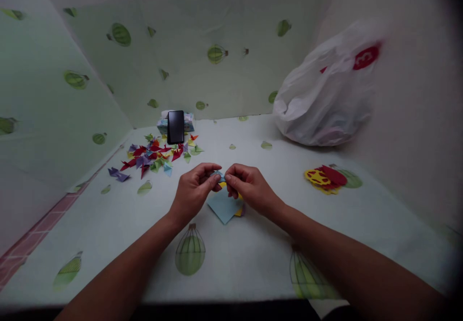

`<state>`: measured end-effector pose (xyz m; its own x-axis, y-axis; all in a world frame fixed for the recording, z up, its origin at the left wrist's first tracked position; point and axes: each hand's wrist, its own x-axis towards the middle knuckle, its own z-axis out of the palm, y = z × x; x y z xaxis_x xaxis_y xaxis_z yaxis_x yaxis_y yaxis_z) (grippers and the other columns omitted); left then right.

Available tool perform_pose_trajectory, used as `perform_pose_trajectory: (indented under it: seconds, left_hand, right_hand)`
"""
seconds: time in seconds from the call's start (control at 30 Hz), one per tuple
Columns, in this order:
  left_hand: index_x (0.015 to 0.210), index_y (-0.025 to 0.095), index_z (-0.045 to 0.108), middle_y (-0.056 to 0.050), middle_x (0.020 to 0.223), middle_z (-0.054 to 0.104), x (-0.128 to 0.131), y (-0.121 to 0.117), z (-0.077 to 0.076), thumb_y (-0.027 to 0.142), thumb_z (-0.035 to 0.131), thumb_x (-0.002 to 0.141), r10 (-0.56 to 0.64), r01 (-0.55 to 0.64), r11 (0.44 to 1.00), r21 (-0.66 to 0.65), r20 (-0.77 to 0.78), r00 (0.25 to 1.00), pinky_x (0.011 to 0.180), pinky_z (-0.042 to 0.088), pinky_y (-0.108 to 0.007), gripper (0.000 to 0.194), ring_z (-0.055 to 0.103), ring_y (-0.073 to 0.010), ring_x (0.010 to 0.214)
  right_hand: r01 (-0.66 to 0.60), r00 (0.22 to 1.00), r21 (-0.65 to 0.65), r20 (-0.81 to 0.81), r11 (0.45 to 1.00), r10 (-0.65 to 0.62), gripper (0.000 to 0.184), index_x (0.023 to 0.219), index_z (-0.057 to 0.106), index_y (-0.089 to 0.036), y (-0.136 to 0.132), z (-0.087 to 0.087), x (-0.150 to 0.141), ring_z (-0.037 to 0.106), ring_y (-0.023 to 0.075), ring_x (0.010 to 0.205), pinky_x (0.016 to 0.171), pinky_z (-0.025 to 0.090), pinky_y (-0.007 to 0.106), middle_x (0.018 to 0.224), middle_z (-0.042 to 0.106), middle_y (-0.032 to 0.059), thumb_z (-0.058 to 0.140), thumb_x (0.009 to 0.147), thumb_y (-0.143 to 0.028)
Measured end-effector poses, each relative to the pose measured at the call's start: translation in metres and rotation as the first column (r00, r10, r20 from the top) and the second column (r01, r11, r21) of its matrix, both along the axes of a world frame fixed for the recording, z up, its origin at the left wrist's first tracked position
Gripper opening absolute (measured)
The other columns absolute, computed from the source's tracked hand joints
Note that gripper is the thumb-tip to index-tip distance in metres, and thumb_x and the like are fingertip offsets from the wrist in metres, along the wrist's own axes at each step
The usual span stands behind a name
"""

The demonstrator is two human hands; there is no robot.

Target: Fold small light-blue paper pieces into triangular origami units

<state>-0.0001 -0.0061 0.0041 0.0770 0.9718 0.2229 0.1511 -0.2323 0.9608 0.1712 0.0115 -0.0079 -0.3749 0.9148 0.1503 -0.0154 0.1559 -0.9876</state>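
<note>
Between my two hands is a small folded piece of blue paper (221,177), mostly covered by the fingers. My left hand (200,184) pinches its left side between thumb and fingers. On the other side, my right hand (247,184) grips it with thumb and forefinger. Just below the hands lies a light blue paper square (224,206), turned corner-on. Yellow paper (239,211) and a bit of purple show from under its right side.
Many folded paper cranes (155,156) in mixed colours lie at the back left. Behind them a black phone (175,127) leans on a tissue box (189,121). A stuffed white plastic bag (325,94) stands back right, with yellow and red cut-outs (325,178) nearer me.
</note>
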Motion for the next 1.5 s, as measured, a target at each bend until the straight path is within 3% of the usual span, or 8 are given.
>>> perform_pose_trajectory:
  seconds: [0.37,0.63,0.97,1.1,1.2,1.5]
  left_hand:
    - [0.099,0.014,0.068,-0.001,0.077,0.069,-0.0048,0.0029,-0.0001,0.035,0.070,0.085,-0.046,0.056,0.993,-0.103,0.094,0.995,0.062,0.057,-0.024,0.026,0.068,-0.0125,0.062]
    - [0.080,0.014,0.068,0.000,0.068,0.065,-0.0045,0.0044,0.0004,0.036,0.073,0.082,-0.037,0.038,0.995,-0.097,0.008,0.999,0.056,0.053,-0.023,0.023,0.065,-0.0118,0.056]
    - [0.077,0.014,0.066,0.000,0.067,0.064,-0.0043,0.0022,-0.0015,0.039,0.069,0.086,-0.051,0.044,0.996,-0.076,-0.089,0.995,0.055,0.049,-0.021,0.027,0.061,-0.0101,0.056]
    - [0.089,0.015,0.065,0.000,0.074,0.064,-0.0026,0.0015,-0.0018,0.042,0.063,0.090,-0.075,0.076,0.993,-0.087,0.021,0.997,0.060,0.054,-0.024,0.027,0.064,-0.0114,0.060]
    - [0.094,0.018,0.059,0.002,0.079,0.062,-0.0006,0.0015,-0.0032,0.039,0.071,0.084,-0.043,0.047,0.998,-0.038,0.101,0.994,0.061,0.056,-0.025,0.026,0.065,-0.0115,0.063]
    - [0.087,0.018,0.064,0.000,0.078,0.066,0.0034,-0.0020,-0.0083,0.033,0.073,0.082,0.072,-0.068,0.996,0.051,-0.072,0.995,0.064,0.054,-0.024,0.019,0.064,-0.0121,0.067]
  right_hand:
    - [0.031,0.996,0.089,0.082,0.996,-0.038,0.017,0.071,0.056,-0.018,-0.0003,0.0007,-0.0009,0.052,0.0099,0.050,0.052,0.042,0.024,0.058,0.058,-0.0022,0.056,0.085,-0.029]
    - [0.018,0.995,0.104,0.094,0.994,-0.028,0.017,0.071,0.056,-0.019,-0.0007,-0.0011,-0.0012,0.051,0.0100,0.050,0.051,0.041,0.024,0.056,0.057,-0.0023,0.056,0.085,-0.028]
    - [-0.039,0.997,0.037,0.070,0.999,0.037,0.022,0.070,0.056,-0.018,-0.0001,-0.0037,-0.0020,0.052,0.0099,0.050,0.051,0.040,0.024,0.058,0.058,-0.0021,0.059,0.086,-0.034]
    - [0.017,0.997,0.063,0.079,0.998,-0.022,0.022,0.071,0.056,-0.019,-0.0022,0.0011,-0.0008,0.051,0.0102,0.050,0.052,0.041,0.024,0.057,0.058,-0.0021,0.058,0.087,-0.034]
    - [0.093,0.993,0.102,0.069,0.990,-0.101,0.021,0.072,0.056,-0.019,-0.0018,0.0014,-0.0001,0.051,0.0104,0.050,0.052,0.042,0.025,0.058,0.058,-0.0022,0.058,0.088,-0.034]
    - [0.183,0.983,0.103,0.001,0.978,-0.184,0.024,0.073,0.054,-0.019,-0.0040,-0.0041,-0.0032,0.053,0.0109,0.053,0.053,0.044,0.025,0.060,0.058,-0.0014,0.058,0.089,-0.036]
